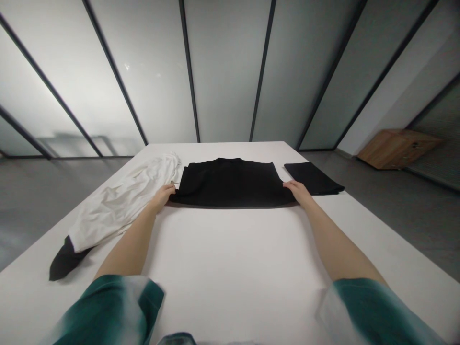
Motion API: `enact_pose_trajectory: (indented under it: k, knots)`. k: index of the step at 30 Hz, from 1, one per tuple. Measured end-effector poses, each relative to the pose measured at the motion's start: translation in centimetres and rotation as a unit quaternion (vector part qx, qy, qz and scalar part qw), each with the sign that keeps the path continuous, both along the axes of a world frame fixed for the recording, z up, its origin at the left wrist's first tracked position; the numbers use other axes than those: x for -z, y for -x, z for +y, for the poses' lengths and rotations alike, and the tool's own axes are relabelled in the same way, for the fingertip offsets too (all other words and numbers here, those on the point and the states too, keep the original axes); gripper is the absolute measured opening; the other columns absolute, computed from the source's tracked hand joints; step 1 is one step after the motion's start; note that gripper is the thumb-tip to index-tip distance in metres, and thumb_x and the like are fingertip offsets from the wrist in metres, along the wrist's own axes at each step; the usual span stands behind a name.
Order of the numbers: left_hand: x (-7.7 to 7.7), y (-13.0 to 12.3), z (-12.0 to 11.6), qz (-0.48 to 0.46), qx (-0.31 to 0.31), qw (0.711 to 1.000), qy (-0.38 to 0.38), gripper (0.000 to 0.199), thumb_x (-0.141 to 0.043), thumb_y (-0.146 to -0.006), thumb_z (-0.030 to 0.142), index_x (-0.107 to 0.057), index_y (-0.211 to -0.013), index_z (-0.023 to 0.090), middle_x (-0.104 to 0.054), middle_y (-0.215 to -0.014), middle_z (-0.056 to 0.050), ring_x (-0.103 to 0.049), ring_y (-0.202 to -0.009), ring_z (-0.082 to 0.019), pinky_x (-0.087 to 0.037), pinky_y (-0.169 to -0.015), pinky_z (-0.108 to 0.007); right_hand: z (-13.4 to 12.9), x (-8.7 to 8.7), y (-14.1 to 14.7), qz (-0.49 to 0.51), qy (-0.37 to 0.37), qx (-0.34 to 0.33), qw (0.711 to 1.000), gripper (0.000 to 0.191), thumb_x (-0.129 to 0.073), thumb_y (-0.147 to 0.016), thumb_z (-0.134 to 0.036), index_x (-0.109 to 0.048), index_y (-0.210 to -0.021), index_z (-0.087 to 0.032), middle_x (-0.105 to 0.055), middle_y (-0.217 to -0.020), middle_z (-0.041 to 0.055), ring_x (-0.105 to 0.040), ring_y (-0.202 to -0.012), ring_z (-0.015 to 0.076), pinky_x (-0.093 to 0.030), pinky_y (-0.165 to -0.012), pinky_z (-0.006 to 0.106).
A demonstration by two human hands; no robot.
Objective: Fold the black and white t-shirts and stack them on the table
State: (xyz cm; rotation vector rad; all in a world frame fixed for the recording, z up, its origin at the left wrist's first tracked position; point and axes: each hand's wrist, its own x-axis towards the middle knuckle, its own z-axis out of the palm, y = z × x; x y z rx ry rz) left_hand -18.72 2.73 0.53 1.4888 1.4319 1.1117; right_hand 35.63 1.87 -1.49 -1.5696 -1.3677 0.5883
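- You stand at the near side of a white table (233, 258), bare forearms reaching forward from green-and-white sleeves (108, 306).
- Your black T-shirt (230, 184) lies flat at the middle of the table, folded into a wide band. Its long axis runs left to right across the frame, and what appears to be the collar faces the far side.
- Your left grip (161, 197) rests at the T-shirt's left end and your right grip (296, 191) at its right end. Both sit at the near edge, so neither hand is clearly nearer; the cloth stretches between them.
- Both grips curve over that near hem, fingers close together rather than spread. Whether they pinch the cloth you cannot tell from this view.
- A crumpled white garment (122, 201) lies at left of frame, just beside your left grip. A black cloth end (66, 258) pokes out from under its near end, at the table's edge.
- A folded black cloth (312, 177) lies at the table's far right, just beside your right grip and touching the T-shirt's right end.
- Beyond the table, frosted glass panels (226, 72) rise behind a grey floor (53, 196). A wooden cabinet (398, 148) stands at upper right.
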Motion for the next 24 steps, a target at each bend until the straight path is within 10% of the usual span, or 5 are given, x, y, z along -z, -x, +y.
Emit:
enact_pose_trajectory:
  k: [8, 24]
  knots:
    - [0.3, -0.6, -0.5, 0.085, -0.007, 0.996, -0.017, 0.037, -0.064, -0.064, 0.048, -0.057, -0.089, 0.022, -0.049, -0.052, 0.007, -0.038, -0.048, -0.013, -0.026, -0.052, -0.025, -0.1, 0.8, 0.4, -0.037, 0.026, -0.016, 0.999, 0.028, -0.059, -0.064, -0.032, -0.069, -0.089, -0.021, -0.056, -0.055, -0.0037, -0.046, -0.053, 0.0159, -0.036, -0.056, 0.029]
    - [1.0, -0.3, 0.0, 0.102, -0.07, 0.991, -0.05, 0.024, -0.065, -0.067, 0.044, -0.062, -0.074, 0.021, -0.048, -0.051, 0.005, -0.043, -0.053, -0.015, -0.029, -0.055, -0.025, -0.5, 0.4, 1.4, -0.055, 0.007, 0.031, 0.998, 0.017, -0.057, -0.066, -0.032, -0.069, -0.073, -0.023, -0.06, -0.062, 0.0004, -0.056, -0.072, 0.0217, -0.042, -0.07, 0.032]
